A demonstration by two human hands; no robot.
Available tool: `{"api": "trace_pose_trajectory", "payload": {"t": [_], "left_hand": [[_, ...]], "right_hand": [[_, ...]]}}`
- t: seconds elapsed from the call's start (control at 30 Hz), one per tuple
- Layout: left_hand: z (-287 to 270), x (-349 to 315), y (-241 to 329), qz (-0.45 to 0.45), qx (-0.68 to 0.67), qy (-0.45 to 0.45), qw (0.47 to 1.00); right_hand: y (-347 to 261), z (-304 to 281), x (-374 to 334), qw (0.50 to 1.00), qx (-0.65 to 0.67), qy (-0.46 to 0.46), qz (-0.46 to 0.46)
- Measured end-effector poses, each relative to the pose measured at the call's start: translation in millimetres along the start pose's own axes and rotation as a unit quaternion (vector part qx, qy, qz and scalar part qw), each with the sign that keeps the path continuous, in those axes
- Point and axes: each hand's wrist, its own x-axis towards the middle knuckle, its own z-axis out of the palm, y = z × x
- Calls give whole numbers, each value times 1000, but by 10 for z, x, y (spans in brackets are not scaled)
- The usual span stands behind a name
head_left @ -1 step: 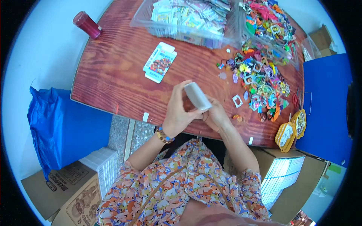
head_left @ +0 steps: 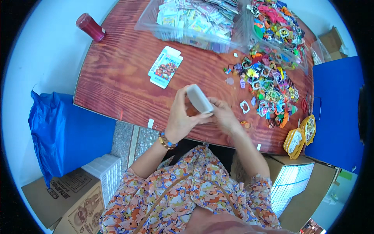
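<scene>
My left hand [head_left: 182, 117] grips a small white paperboard box [head_left: 199, 99] by its left side, with the thumb under the near end. The box is tilted, and its pale open side shows. At the near right end, the curled fingers of my right hand [head_left: 224, 116] press against the box; part of them is hidden behind it. Just beyond my hands, a flat printed carton [head_left: 166, 67] with end flaps lies on the wooden table [head_left: 128, 74].
A clear plastic bin [head_left: 167, 33] full of small packets stands at the back. Colourful hair ties and trinkets [head_left: 272, 87] are heaped to the right, near two yellow baskets [head_left: 295, 143]. A red jar [head_left: 91, 27] stands far left; a blue bag [head_left: 50, 128] hangs beside the table.
The white box has shifted slightly left and turned to show more of its open side. My right hand has moved a little toward the right.
</scene>
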Motion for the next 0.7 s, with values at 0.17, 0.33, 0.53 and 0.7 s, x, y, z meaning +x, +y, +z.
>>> {"api": "trace_pose_trajectory", "payload": {"t": [0.17,0.33,0.53,0.7], "left_hand": [[-355,42,-174,-115,-94,25,989],[-290,75,-128,-107,-138,6,985],[-293,117,-204,-103,-90,-2,991],[-323,97,-184,-113,-122,1,986]], "right_hand": [[-1269,64,377,886,-329,105,-309],[-2073,-132,1486,680,-609,174,-369],[-2031,-256,2246,571,-769,143,-249],[-2148,-160,2082,620,-739,138,-227]]}}
